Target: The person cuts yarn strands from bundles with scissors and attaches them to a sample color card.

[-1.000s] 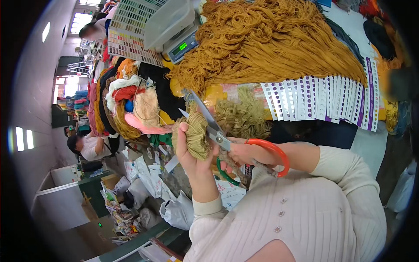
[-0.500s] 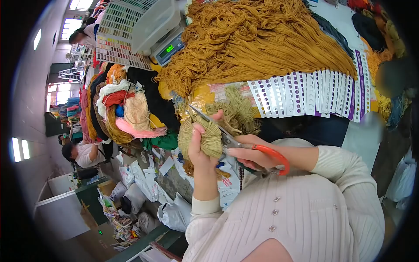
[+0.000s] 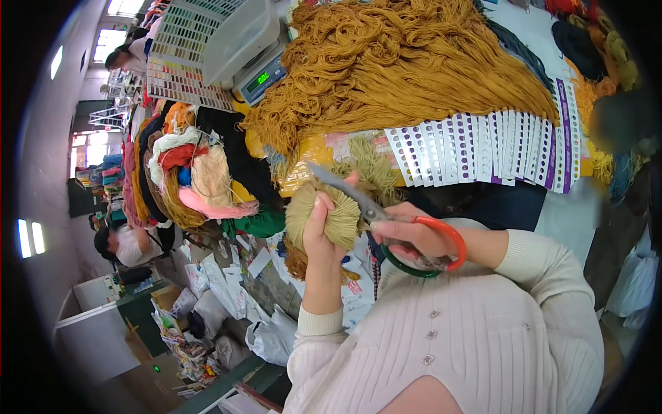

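Note:
A bundle of pale olive yarn [image 3: 345, 219] is gripped in my left hand [image 3: 318, 231], its fingers wrapped around it and its strands fanned out. My right hand [image 3: 417, 234] holds scissors with one orange-red handle and one green handle [image 3: 452, 238]. Their blades lie across the top of the bundle, the tip pointing up and left; motion blurs them slightly. Behind the bundle, more loose olive yarn [image 3: 369, 162] rests on the yellow table covering [image 3: 310, 169]. A large mass of mustard-brown yarn [image 3: 414, 62] spreads over the table beyond.
Strips of hole-punched cards [image 3: 476, 148] line the table's near edge. At the back left stand a scale [image 3: 262, 79] with a clear tray and a colour chart [image 3: 186, 48]. Mixed yarn skeins [image 3: 193, 165] lie left. Papers and white bags [image 3: 276, 338] cover the floor; a person [image 3: 127, 245] is farther left.
The scissors have opened wider, the green handle swinging down away from the orange-red one. The bundle and both hands have shifted slightly, and the strands look more fanned.

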Action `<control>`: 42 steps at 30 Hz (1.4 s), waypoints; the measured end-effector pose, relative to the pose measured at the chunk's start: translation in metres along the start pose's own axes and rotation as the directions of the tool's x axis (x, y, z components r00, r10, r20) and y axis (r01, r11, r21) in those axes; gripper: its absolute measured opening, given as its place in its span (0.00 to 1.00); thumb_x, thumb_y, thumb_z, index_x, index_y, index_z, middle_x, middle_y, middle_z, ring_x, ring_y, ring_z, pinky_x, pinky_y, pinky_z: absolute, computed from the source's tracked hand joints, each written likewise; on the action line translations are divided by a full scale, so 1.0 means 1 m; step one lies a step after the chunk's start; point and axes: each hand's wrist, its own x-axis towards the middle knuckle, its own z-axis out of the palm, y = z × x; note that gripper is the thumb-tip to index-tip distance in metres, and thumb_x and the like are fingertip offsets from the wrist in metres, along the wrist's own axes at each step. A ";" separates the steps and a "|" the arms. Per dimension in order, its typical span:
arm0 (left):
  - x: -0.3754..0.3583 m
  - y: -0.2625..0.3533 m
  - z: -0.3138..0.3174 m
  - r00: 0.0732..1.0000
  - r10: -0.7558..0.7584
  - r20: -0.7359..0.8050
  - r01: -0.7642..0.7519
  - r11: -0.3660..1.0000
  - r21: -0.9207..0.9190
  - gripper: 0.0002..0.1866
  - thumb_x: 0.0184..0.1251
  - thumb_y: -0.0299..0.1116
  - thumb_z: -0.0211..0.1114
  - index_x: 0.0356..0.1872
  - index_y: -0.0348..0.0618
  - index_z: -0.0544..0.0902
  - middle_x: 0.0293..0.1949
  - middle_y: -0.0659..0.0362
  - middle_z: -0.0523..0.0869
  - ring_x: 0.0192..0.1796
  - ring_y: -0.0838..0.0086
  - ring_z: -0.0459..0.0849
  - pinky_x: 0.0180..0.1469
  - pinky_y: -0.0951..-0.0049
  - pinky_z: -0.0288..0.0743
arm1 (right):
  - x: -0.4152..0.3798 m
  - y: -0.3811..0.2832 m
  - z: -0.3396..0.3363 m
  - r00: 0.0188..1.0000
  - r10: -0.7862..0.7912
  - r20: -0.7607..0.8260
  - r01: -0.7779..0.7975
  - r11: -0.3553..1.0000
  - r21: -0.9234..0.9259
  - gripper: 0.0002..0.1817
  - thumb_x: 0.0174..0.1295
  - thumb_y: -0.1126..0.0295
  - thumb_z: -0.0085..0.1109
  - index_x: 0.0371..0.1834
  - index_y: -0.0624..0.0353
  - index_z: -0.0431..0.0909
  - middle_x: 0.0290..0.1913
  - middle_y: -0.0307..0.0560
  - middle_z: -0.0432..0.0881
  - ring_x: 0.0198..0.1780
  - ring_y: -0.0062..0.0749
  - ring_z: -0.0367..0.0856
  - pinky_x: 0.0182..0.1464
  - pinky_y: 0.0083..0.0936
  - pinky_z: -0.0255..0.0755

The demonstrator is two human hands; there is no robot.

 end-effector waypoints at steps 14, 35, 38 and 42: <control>-0.006 -0.113 0.013 0.816 0.075 0.573 -0.566 -0.096 0.819 0.25 0.48 0.34 0.56 0.50 0.38 0.67 0.52 0.47 0.66 0.55 0.58 0.63 0.57 0.57 0.53 | -0.076 -0.044 -0.052 0.985 -0.123 -0.117 0.046 0.859 -0.510 0.25 0.50 0.53 0.50 0.44 0.60 0.62 0.28 0.39 0.65 0.27 0.24 0.62 0.28 0.19 0.59; -0.001 -0.159 0.034 0.827 -0.384 0.410 -0.503 -0.183 0.844 0.13 0.57 0.36 0.45 0.38 0.46 0.75 0.39 0.56 0.77 0.42 0.72 0.74 0.43 0.71 0.67 | 0.060 -0.074 -0.026 0.822 0.542 -0.173 -0.045 -0.240 -0.970 0.38 0.52 0.36 0.36 0.38 0.69 0.68 0.27 0.60 0.75 0.33 0.49 0.74 0.38 0.34 0.67; -0.002 -0.150 0.035 0.848 -0.269 0.456 -0.513 -0.207 0.833 0.12 0.55 0.34 0.46 0.35 0.43 0.76 0.36 0.56 0.77 0.39 0.71 0.75 0.40 0.71 0.68 | 0.064 -0.062 -0.036 0.859 0.502 -0.106 0.029 -0.255 -0.967 0.39 0.51 0.35 0.35 0.39 0.68 0.69 0.28 0.60 0.75 0.34 0.49 0.75 0.39 0.34 0.68; -0.004 -0.142 0.033 0.860 -0.176 0.480 -0.510 -0.250 0.823 0.11 0.53 0.32 0.47 0.32 0.40 0.76 0.32 0.55 0.78 0.35 0.69 0.76 0.37 0.71 0.70 | 0.080 -0.067 -0.014 0.796 0.567 -0.215 -0.076 -0.258 -0.963 0.40 0.52 0.35 0.34 0.40 0.68 0.69 0.27 0.59 0.76 0.33 0.50 0.75 0.39 0.35 0.68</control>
